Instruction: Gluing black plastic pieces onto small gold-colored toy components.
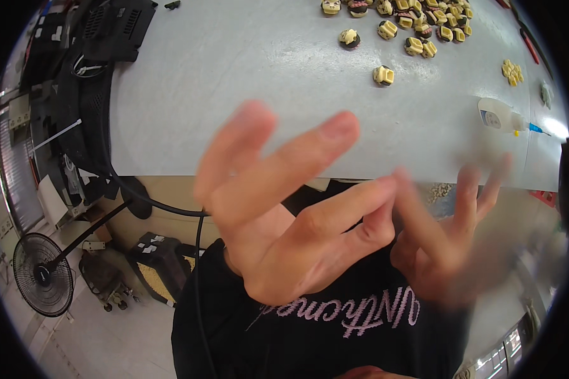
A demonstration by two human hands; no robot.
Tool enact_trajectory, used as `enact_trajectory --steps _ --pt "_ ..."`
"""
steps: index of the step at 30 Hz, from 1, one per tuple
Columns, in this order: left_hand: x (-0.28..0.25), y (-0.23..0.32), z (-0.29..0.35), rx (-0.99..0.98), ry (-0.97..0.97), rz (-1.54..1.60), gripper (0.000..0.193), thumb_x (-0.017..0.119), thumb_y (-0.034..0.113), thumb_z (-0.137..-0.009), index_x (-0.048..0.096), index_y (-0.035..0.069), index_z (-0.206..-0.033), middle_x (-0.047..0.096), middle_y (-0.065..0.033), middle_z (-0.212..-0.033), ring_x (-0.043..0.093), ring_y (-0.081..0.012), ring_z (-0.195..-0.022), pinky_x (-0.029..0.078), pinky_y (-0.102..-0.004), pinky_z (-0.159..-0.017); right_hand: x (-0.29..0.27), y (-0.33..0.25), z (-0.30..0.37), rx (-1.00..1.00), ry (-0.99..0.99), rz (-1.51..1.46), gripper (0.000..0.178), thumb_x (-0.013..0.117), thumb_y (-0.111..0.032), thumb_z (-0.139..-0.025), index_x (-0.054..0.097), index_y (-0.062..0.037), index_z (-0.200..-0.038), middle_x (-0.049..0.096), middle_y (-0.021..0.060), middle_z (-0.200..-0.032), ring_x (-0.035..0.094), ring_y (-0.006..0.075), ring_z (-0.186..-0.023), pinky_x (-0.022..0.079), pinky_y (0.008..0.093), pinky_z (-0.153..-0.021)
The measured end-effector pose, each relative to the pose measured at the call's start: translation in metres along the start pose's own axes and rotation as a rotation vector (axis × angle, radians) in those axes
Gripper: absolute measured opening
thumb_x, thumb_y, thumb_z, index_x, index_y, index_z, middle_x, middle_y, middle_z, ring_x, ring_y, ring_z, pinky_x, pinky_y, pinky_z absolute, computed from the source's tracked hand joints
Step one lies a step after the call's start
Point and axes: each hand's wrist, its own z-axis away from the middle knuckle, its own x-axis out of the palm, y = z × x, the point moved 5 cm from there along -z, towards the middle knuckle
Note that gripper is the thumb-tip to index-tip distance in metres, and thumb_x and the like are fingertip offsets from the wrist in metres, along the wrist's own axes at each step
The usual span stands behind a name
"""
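Both of my hands are raised in front of my black shirt, at the near edge of the grey-white tabletop (189, 132). My left hand (284, 221) closes its thumb and forefinger in a pinch, its other fingers spread upward. My right hand (442, 240), smeared by motion, brings its forefinger against that pinch; two more of its fingers point up. Its thumb is mostly hidden. Whatever lies between the fingertips is too small or too covered to make out. Farther off on the table sits a small cream and dark figure piece (383, 76), the nearest loose one.
Several similar figure pieces (423, 25) are heaped at the far right. A cluster of small yellow parts (512, 72) lies beyond a white bottle with a blue tip (499, 115). Black equipment (117, 28) stands at the far left; a cable (164, 207) runs below. A fan (42, 274) is lower left.
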Motion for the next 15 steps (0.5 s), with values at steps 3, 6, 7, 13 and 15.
enact_trajectory --steps 3,6,7,13,15 --pt "0.005 0.003 -0.004 -0.021 0.104 -0.028 0.015 0.070 0.011 -0.054 0.059 0.014 -0.063 0.042 -0.0205 -0.117 0.043 -0.0332 -0.111 0.042 -0.0487 -0.085 0.005 0.000 -0.005 0.020 -0.015 0.017 0.041 0.047 -0.005 -0.071 0.059 -0.0054 -0.110 0.032 0.0165 -0.134 0.027 0.0480 -0.122 0.020 0.0658 -0.094" --pt "0.001 0.009 -0.011 -0.039 0.211 -0.095 0.015 0.071 0.017 -0.053 0.058 0.017 -0.060 0.039 -0.0220 -0.123 0.036 -0.0366 -0.119 0.035 -0.0544 -0.089 0.007 -0.004 -0.012 0.011 -0.023 0.007 0.041 0.047 -0.005 -0.071 0.059 -0.0057 -0.110 0.031 0.0163 -0.134 0.027 0.0484 -0.122 0.020 0.0657 -0.094" --pt "0.000 0.009 -0.012 -0.045 0.246 -0.118 0.015 0.071 0.020 -0.053 0.057 0.018 -0.059 0.038 -0.0225 -0.126 0.034 -0.0378 -0.121 0.033 -0.0563 -0.090 0.011 -0.002 -0.022 0.008 -0.026 0.004 0.041 0.047 -0.005 -0.071 0.059 -0.0057 -0.110 0.031 0.0162 -0.134 0.027 0.0485 -0.122 0.020 0.0657 -0.094" --pt "0.005 -0.011 -0.007 0.337 0.168 -0.232 0.015 0.069 0.023 -0.054 0.055 0.018 -0.056 0.038 -0.0242 -0.126 0.032 -0.0373 -0.122 0.033 -0.0577 -0.087 0.013 -0.002 -0.031 0.021 -0.051 0.016 0.041 0.047 -0.005 -0.071 0.059 -0.0062 -0.111 0.030 0.0159 -0.135 0.026 0.0492 -0.122 0.020 0.0656 -0.094" --pt "0.005 -0.010 -0.003 0.302 0.166 -0.279 0.015 0.068 0.025 -0.055 0.055 0.018 -0.056 0.038 -0.0246 -0.126 0.032 -0.0366 -0.123 0.034 -0.0575 -0.086 0.016 -0.005 -0.035 0.023 -0.058 0.019 0.041 0.047 -0.005 -0.071 0.059 -0.0063 -0.111 0.030 0.0158 -0.135 0.026 0.0494 -0.122 0.020 0.0656 -0.094"
